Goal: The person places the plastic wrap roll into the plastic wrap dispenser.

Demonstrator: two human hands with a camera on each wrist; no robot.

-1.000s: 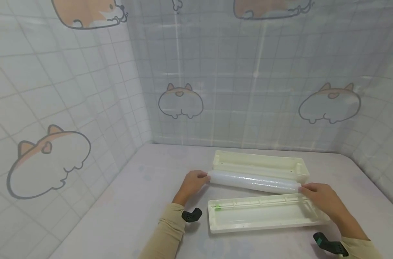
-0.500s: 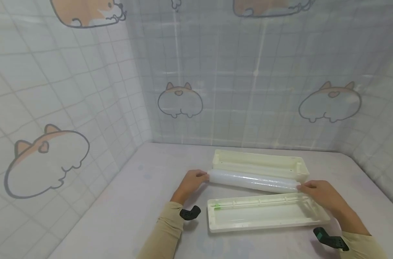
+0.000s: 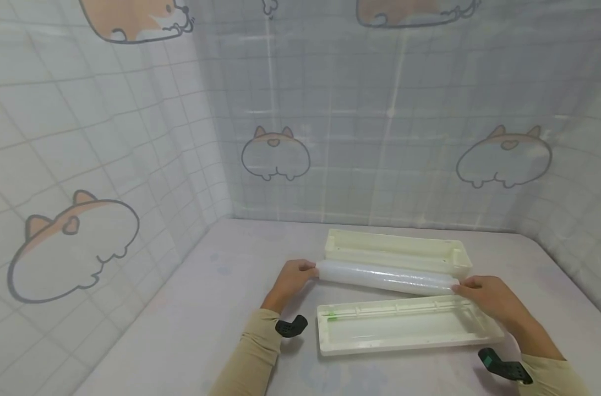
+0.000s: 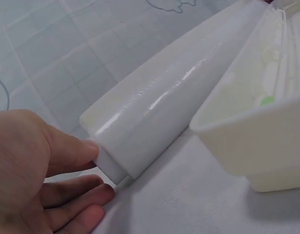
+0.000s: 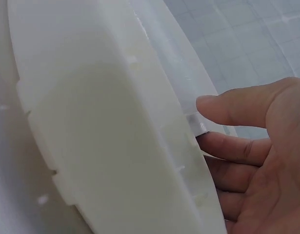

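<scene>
Glossy white, the long roll (image 3: 387, 276) has its ends pinched by left hand (image 3: 293, 280) and right hand (image 3: 492, 300).

At the right of the frame, the right hand (image 5: 257, 151) reaches in with its thumb above and index finger below the near end of a shiny roll (image 5: 174, 70), pinching it. The roll runs up toward the top edge. A cream tray (image 5: 101, 146), notched along its left side, slants through the centre, its right edge hiding the lower fingertips. Pale grid-lined sheeting (image 5: 242, 39) fills the upper right.
</scene>
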